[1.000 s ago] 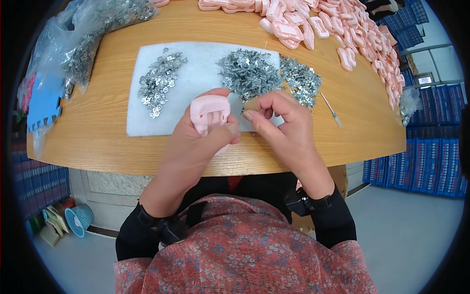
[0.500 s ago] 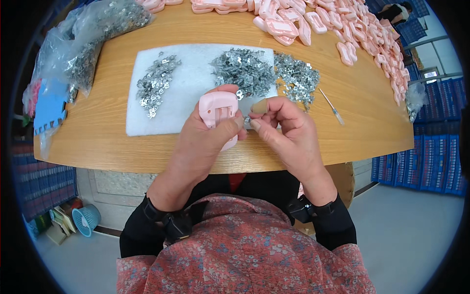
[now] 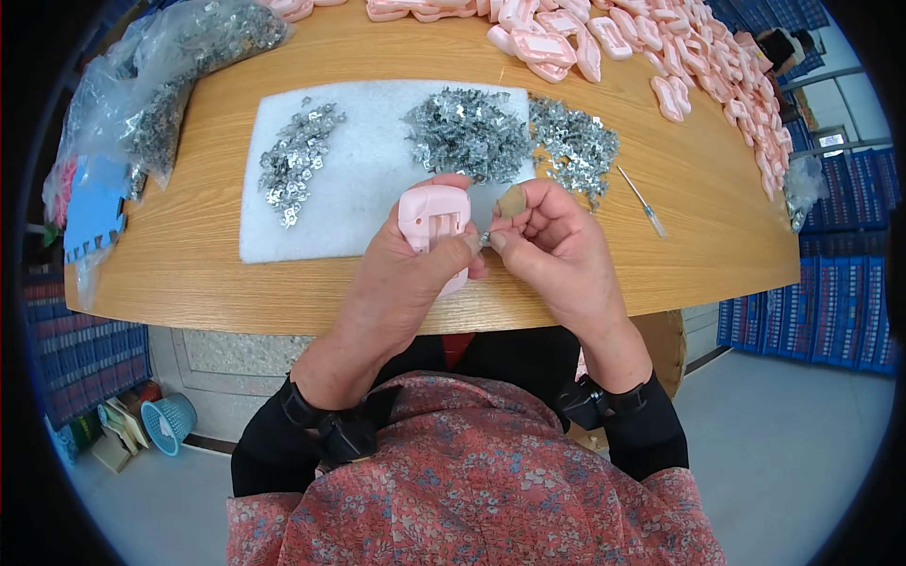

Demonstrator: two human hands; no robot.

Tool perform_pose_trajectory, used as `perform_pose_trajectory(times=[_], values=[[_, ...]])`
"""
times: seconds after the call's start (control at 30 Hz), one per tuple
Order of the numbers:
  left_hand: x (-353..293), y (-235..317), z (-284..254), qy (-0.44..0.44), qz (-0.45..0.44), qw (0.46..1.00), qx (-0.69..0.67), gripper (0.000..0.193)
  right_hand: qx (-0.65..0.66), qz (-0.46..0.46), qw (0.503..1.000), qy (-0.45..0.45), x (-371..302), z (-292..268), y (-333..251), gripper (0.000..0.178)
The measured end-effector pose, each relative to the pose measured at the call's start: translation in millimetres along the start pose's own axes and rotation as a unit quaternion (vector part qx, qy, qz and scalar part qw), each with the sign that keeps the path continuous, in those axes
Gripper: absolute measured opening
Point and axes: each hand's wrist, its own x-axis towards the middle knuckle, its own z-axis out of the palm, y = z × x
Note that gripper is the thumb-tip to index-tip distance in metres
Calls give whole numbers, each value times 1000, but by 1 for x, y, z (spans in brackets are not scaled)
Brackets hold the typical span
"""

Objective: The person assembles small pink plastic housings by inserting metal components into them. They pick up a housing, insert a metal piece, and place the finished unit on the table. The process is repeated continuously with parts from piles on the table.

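My left hand [image 3: 401,259] is closed round a pink plastic housing [image 3: 434,209] with a slotted recess facing up. My thumb lies across the lower part of it. Just to its right, my right hand [image 3: 562,250] pinches a small shiny metal piece [image 3: 485,240] between thumb and forefinger, close to the left fingertips. A tan cover [image 3: 512,201] wraps one of the right fingertips. Beyond the hands, a white foam sheet [image 3: 368,141] bears a small heap of metal pieces [image 3: 297,160] at left and a larger heap [image 3: 467,137] at right.
Another heap of metal pieces [image 3: 576,146] lies beside the sheet, near a thin screwdriver-like tool [image 3: 644,202]. Many pink housings [image 3: 679,57] cover the table's far right. Plastic bags of metal pieces [image 3: 160,104] and a blue foam mat [image 3: 94,203] sit at left.
Both hands have shifted slightly right, carrying the pink housing along. The housing stands a little more upright, and the right fingertips stay pinched on the metal piece.
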Motion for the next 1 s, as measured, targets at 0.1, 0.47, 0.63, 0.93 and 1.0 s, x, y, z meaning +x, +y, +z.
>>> perform_pose_trajectory(times=[0.1,0.47,0.63,0.93,1.0], values=[[-1,0,0,-5,-14,1000,0,48,-6,14,1000,-1,3,-6,1,17],[-1,9,-7,-76,-158,965,-198,56,-197,-169,965,23,8,1,-4,17],[-1,3,-11,-105,-157,955,-229,61,-329,-199,923,31,9,5,-5,16],[-4,17,9,-41,-185,972,-136,54,-408,-208,888,38,7,6,-6,18],[-4,15,8,-48,-180,974,-131,56,-398,-208,892,41,7,5,-5,18]])
